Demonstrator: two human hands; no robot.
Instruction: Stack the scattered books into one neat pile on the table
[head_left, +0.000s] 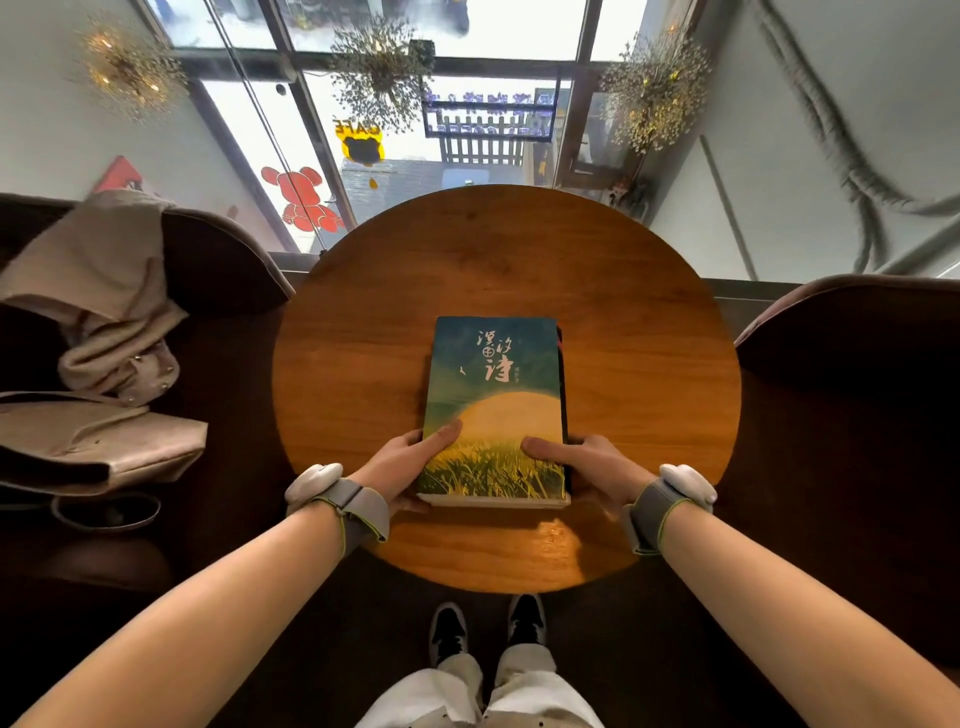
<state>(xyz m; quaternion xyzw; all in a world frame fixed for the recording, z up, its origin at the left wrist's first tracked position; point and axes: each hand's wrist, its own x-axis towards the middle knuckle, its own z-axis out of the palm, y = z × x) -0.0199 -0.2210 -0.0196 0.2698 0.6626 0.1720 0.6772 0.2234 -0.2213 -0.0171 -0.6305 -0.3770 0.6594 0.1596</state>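
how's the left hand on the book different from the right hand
The left hand grips the near left corner of the book, its thumb angled up across the cover; the right hand grips the near right corner by the dark spine, its thumb lying nearly flat, pointing left. Both wear grey wrist straps and hold the pile on the table.

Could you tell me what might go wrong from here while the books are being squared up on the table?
1. The pile of books is not flush: a darker book's edge peeks out on the right under the top book, so pushing could skew it further.
2. Both the left hand and right hand hold only the near end, so the far end may fan out.
3. The pile lies towards the near part of the round table; pulling closer risks tipping it off.
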